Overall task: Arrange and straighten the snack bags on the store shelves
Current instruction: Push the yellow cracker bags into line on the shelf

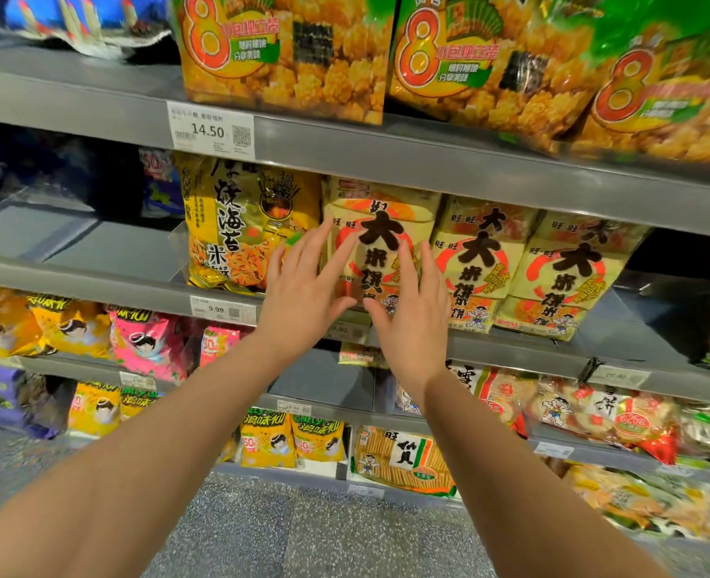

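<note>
On the second shelf [512, 346] stands a row of pale yellow rice-cracker bags with red circles and black characters. Both my hands reach up to the leftmost of them [380, 227]. My left hand [303, 294] lies flat with fingers spread against its left edge, overlapping the yellow seaweed-cracker bag [236, 219] beside it. My right hand [416, 314] is flat and spread over the bag's lower front. Neither hand grips anything. Two more cracker bags [476, 260] [570, 277] stand upright to the right.
Large orange-green bags [286, 52] fill the top shelf above a 14.50 price tag [211, 129]. Left of the seaweed bag the second shelf shows bare grey board [107, 248]. Lower shelves hold yellow and pink snack bags [144, 344] and cracker packs [403, 460]. Speckled floor lies below.
</note>
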{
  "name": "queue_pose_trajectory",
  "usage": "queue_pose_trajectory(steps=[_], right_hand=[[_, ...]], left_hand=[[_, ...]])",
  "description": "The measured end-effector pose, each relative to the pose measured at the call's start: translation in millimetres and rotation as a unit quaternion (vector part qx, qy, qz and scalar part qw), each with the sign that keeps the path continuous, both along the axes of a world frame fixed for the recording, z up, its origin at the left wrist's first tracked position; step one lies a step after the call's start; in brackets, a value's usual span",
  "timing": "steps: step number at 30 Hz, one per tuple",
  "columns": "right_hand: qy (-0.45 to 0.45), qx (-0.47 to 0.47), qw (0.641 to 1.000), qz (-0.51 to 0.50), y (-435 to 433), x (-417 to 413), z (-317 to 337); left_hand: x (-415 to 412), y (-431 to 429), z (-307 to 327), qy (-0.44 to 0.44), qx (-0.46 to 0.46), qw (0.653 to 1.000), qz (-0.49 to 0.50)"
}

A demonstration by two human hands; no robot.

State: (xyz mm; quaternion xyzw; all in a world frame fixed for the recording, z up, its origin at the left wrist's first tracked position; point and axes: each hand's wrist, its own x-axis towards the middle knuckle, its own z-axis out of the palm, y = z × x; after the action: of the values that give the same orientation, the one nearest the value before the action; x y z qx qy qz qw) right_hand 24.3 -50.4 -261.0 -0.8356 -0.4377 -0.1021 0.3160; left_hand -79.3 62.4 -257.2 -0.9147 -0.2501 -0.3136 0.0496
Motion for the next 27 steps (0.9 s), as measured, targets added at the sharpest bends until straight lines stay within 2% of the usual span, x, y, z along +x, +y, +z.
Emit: queue_pose_trajectory(steps=[6, 9, 13, 16, 23, 27], right_hand=[[0.012, 0.006, 1.0, 0.022, -11, -13, -12], [0.025, -0.007, 0.999, 0.03, -17, -16, -39], [0.044, -0.035, 0.998, 0.035, -23, -20, -98], [0.089, -0.025, 0.994, 0.058, -14, -18, -155], [0.18, -0.05, 0.982, 0.025, 51, 23, -267], [0.167, -0.108, 0.979, -0.05, 92, 53, -315]], left_hand=[[-7, -12, -13, -0.02, -0.007, 1.0, 0.01], [-11, -22, -38, -0.048, -0.047, 0.998, 0.006], [-26, -30, -94, -0.067, -0.122, 0.99, -0.006], [-35, -24, -148, -0.052, -0.197, 0.979, 0.025], [-3, 32, -266, -0.045, -0.236, 0.968, 0.074], [39, 60, -321, -0.043, -0.245, 0.967, 0.061]])
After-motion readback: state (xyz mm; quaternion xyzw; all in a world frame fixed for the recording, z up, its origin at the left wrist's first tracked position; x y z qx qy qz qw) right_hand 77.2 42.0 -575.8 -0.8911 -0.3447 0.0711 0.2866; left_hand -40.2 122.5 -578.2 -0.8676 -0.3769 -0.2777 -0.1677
